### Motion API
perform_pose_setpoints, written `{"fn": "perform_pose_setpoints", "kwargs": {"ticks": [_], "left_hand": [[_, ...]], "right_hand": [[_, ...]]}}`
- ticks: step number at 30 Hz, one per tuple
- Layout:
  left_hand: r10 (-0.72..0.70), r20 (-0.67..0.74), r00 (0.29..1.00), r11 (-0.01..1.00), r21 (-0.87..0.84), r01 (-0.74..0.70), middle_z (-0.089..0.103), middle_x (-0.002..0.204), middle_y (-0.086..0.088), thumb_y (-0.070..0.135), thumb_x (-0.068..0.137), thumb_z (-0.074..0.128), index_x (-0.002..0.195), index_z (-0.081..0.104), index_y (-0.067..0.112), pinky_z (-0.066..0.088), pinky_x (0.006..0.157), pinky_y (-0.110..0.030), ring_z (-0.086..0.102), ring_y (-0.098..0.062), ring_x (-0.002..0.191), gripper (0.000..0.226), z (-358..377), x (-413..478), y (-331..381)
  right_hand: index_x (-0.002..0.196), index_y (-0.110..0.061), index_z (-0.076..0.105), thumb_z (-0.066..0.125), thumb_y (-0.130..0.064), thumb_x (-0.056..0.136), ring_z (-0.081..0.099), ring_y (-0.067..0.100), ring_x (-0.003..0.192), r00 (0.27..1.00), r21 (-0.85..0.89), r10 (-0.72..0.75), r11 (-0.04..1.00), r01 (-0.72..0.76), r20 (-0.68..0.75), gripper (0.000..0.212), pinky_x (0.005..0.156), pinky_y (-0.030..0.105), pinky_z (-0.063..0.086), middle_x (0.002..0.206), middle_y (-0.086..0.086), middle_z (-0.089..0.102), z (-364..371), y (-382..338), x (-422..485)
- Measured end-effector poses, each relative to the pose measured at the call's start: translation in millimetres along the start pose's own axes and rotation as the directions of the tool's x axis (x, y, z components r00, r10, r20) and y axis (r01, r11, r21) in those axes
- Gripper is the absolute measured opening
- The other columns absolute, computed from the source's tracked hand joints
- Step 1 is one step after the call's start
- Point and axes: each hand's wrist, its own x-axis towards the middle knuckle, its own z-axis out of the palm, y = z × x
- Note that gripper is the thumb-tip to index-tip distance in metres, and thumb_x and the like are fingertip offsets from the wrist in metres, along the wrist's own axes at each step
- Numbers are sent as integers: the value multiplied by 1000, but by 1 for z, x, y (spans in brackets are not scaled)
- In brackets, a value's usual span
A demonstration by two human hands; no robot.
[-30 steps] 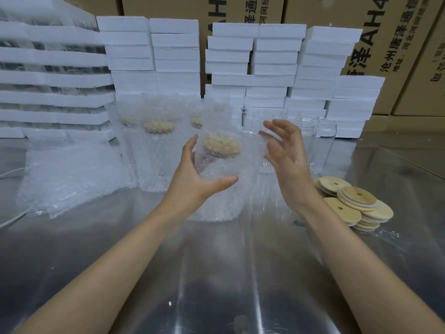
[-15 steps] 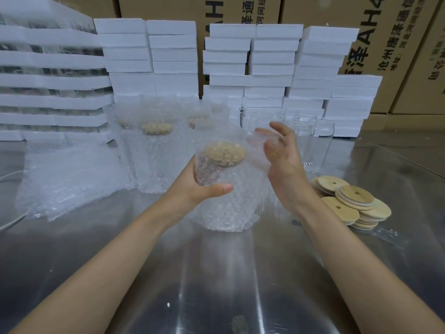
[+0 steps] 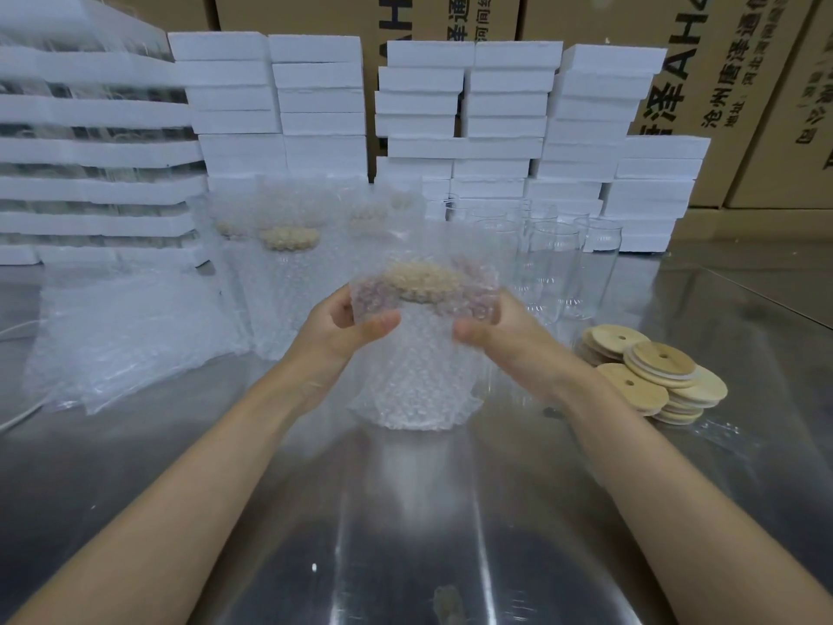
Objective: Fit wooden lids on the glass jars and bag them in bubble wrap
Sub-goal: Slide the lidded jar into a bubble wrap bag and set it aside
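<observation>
A glass jar with a wooden lid sits inside a bubble wrap bag (image 3: 419,367) that stands on the metal table (image 3: 405,534) in the middle. My left hand (image 3: 347,331) grips the bag's left side near the lid, and my right hand (image 3: 491,331) grips its right side. Behind it stand several bagged jars (image 3: 288,263) with lids. Bare glass jars (image 3: 554,259) wait at the back right. A pile of round wooden lids (image 3: 653,381) lies to the right of my right hand.
A heap of flat bubble wrap bags (image 3: 121,336) lies at the left. Stacks of white foam boxes (image 3: 473,124) line the back, with brown cartons (image 3: 721,60) behind them. A white cable (image 3: 18,412) runs along the left edge.
My right hand came in from open beside the bag and closed on its right side. The bagged jar moved down and toward me and now rests on the table between both hands.
</observation>
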Motion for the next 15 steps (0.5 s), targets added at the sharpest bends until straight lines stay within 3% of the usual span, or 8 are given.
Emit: {"fn": "perform_pose_setpoints", "kwargs": {"ticks": [2, 5, 7, 9, 11, 13, 15], "left_hand": [[29, -6, 1000, 1000, 7, -29, 72, 108, 2, 56, 49, 89, 102, 72, 24, 51, 90, -28, 65, -18, 107, 63, 0, 0, -1], [31, 21, 999, 996, -78, -29, 73, 107, 1, 50, 67, 79, 98, 76, 23, 51, 84, -21, 67, -14, 105, 41, 2, 1, 0], [-75, -11, 997, 992, -98, 74, 73, 107, -2, 46, 82, 61, 102, 72, 16, 53, 83, -21, 67, -15, 105, 38, 3, 1, 2], [-261, -87, 961, 948, 164, 272, 73, 100, 0, 48, 93, 45, 98, 68, 16, 52, 78, -21, 68, -15, 94, 40, 2, 1, 1], [-445, -116, 888, 818, 350, 456, 70, 90, -1, 49, 99, 38, 94, 65, 15, 50, 67, -21, 65, -12, 77, 44, 3, -5, -3], [-527, -12, 850, 794, 349, 498, 67, 75, -6, 36, 104, 37, 93, 62, 7, 45, 55, -20, 61, -11, 59, 39, 10, -9, -8], [-495, 25, 869, 821, 340, 458, 55, 67, -8, 12, 102, 40, 92, 57, 5, 40, 51, -18, 50, -6, 49, 21, 13, -10, -13]], "right_hand": [[134, -25, 51, 86, -48, 55, 60, 8, 119, 999, -34, -36, 999, 36, 3, 89, 108, 39, 44, 125, -9, 66, 12, 3, -2], [122, -18, 60, 84, -34, 62, 65, 10, 112, 987, 27, -127, 991, 130, -95, 67, 99, 28, 50, 115, -7, 71, 18, 1, -1], [113, -22, 64, 79, -21, 69, 67, 9, 104, 977, 104, -147, 981, 164, -152, 47, 91, 25, 53, 107, -10, 73, 14, -1, 0], [113, -23, 65, 70, -18, 75, 68, 13, 102, 971, 240, -119, 956, 168, -207, 39, 88, 32, 56, 106, -8, 73, 8, -2, 1], [121, -17, 62, 67, -20, 78, 67, 20, 105, 969, 351, -64, 925, 148, -240, 43, 86, 37, 56, 111, 0, 72, 3, -4, 0], [126, -14, 59, 67, -22, 79, 66, 24, 110, 968, 381, -30, 916, 126, -250, 48, 89, 39, 56, 117, 5, 70, 1, -4, 0], [122, -16, 60, 70, -22, 77, 67, 24, 110, 967, 380, -18, 918, 117, -255, 46, 93, 42, 55, 116, 5, 71, 2, -6, 0]]}}
